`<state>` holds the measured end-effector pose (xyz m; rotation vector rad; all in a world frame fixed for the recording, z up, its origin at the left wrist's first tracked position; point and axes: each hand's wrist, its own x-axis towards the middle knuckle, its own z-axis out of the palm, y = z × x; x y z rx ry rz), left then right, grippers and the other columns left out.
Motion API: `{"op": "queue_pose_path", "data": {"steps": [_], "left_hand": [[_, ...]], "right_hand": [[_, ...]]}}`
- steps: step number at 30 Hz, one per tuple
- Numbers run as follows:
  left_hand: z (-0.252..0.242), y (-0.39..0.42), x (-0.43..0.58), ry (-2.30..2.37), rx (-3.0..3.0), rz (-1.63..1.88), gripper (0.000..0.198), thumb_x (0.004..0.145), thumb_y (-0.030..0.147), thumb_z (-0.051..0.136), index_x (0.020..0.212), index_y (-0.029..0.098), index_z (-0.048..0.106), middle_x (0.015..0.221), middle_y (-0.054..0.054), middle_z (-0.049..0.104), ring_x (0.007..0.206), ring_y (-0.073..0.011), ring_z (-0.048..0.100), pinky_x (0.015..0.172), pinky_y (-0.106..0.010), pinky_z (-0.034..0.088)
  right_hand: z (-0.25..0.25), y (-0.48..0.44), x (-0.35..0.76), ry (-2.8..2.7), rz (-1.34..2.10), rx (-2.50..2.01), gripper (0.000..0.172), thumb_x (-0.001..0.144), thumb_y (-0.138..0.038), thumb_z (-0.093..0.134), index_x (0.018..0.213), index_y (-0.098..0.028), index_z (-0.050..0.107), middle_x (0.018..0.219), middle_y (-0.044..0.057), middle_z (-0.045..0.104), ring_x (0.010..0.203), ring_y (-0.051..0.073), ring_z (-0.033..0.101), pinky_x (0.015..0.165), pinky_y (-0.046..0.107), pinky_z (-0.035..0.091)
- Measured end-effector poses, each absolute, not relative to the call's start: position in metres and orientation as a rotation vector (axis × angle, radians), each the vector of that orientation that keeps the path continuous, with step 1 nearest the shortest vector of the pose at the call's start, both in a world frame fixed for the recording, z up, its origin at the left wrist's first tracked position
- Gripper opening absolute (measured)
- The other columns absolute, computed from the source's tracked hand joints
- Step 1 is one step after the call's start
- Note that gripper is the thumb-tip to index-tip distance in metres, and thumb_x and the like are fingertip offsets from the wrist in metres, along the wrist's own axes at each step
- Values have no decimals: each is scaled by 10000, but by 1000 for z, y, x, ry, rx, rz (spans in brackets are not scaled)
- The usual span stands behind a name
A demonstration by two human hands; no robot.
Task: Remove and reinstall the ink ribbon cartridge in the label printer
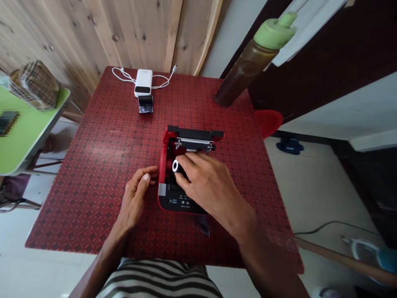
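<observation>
A small red and black printer-like device sits on the table with its lid raised at the back. My right hand reaches into its open bay from the right, thumb and fingers closed around a small roll. Only the roll's white ring-shaped end shows; the rest is covered by my fingers. Beside the device's left wall rests my left hand, fingers loosely bent and thumb apart, holding nothing. Its fingertips are close to the wall; I cannot tell whether they touch. A dark strip lies by the device's front edge.
Toward the back of the red patterned table lie a white power bank with a cable and a small black packet. A tall brown bottle with a green cap stands at back right. A green table is on the left.
</observation>
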<state>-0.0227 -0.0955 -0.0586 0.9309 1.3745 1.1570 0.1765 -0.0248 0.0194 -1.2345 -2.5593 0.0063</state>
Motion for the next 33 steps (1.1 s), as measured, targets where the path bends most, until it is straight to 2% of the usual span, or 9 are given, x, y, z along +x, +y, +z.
{"op": "queue_pose_path", "data": {"steps": [5, 9, 11, 13, 19, 26, 33], "left_hand": [[-59, -98, -22, 1377, 887, 1126, 585, 1102, 716, 629, 1363, 228, 821, 1431, -149, 825, 1332, -382, 759, 1190, -581, 567], [-58, -98, -23, 1415, 900, 1105, 590, 1086, 732, 646, 1370, 246, 823, 1367, -127, 847, 1277, -372, 770, 1194, -579, 560], [-57, -98, -23, 1444, 935, 1091, 596, 1085, 735, 642, 1372, 247, 826, 1331, -118, 855, 1207, -358, 782, 1167, -563, 561], [-55, -98, -23, 1472, 963, 1080, 590, 1091, 724, 634, 1369, 242, 829, 1330, -112, 853, 1162, -344, 785, 1140, -538, 561], [-51, -97, -20, 1494, 994, 1095, 579, 1097, 696, 637, 1357, 211, 815, 1289, -101, 865, 1102, -312, 796, 1057, -463, 585], [-53, -96, -23, 1523, 1036, 1065, 544, 1101, 680, 636, 1349, 233, 819, 1223, -68, 874, 1046, -291, 799, 999, -424, 595], [-53, -97, -23, 1530, 1061, 1064, 513, 1100, 669, 637, 1336, 257, 830, 1231, -69, 868, 1042, -301, 801, 1010, -444, 594]], "right_hand": [[36, -41, 216, -2186, 152, -1177, 122, 1030, -184, 743, 1142, -209, 783, 1060, 62, 855, 938, 240, 784, 866, 397, 623], [15, -29, 259, -1533, 375, -1433, 236, 929, -376, 858, 1140, -285, 804, 1005, 13, 841, 826, 216, 746, 752, 379, 609], [-9, -16, 272, -1146, 284, -1504, 320, 834, -472, 891, 1033, -261, 757, 947, 21, 813, 796, 223, 739, 705, 374, 602], [-33, -5, 275, -1037, 222, -1562, 327, 842, -505, 837, 993, -249, 701, 900, 25, 778, 727, 208, 696, 675, 370, 576], [-77, -7, 255, -1223, 384, -1662, 327, 810, -516, 822, 967, -258, 697, 865, 35, 803, 761, 247, 743, 733, 396, 586], [-86, -19, 249, -1397, 558, -1653, 322, 873, -539, 789, 1042, -276, 713, 1034, 81, 860, 929, 298, 804, 903, 489, 636], [-77, -43, 270, -1396, 637, -1652, 502, 890, -516, 828, 1303, -240, 755, 1198, 137, 861, 976, 305, 820, 839, 476, 666]]}}
